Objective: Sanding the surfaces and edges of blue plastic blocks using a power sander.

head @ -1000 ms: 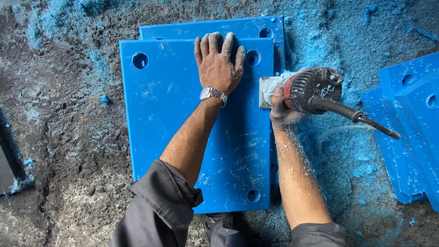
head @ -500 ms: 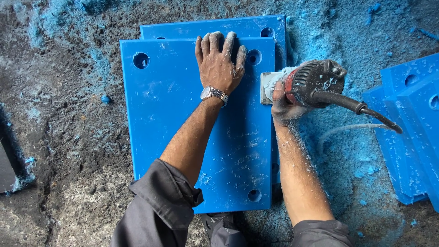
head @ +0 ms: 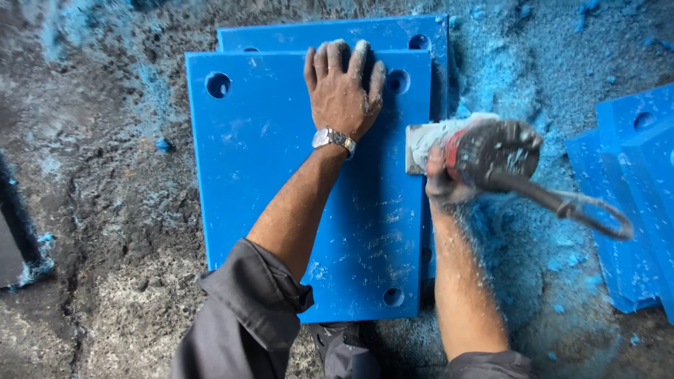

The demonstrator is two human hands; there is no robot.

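Observation:
A large blue plastic plate (head: 267, 175) with a hole near each corner lies on the rough floor, stacked on a second blue plate (head: 330, 34) that shows behind it. My left hand (head: 344, 88) presses flat on the top plate near its far right corner, a watch on the wrist. My right hand (head: 442, 186) grips a red and black handheld power tool (head: 484, 151) at the plate's right edge, its pale front part touching that edge. The tool's cable (head: 576, 207) trails to the right.
More blue plates (head: 632, 182) are stacked at the right. Blue shavings and dust (head: 519, 77) cover the floor around the plates, thickest at the right. A dark gap (head: 14, 245) lies at the left edge.
My right hand and the power tool have shifted slightly along the plate's right edge, and the cable has swung. My left hand stays pressed on the plate.

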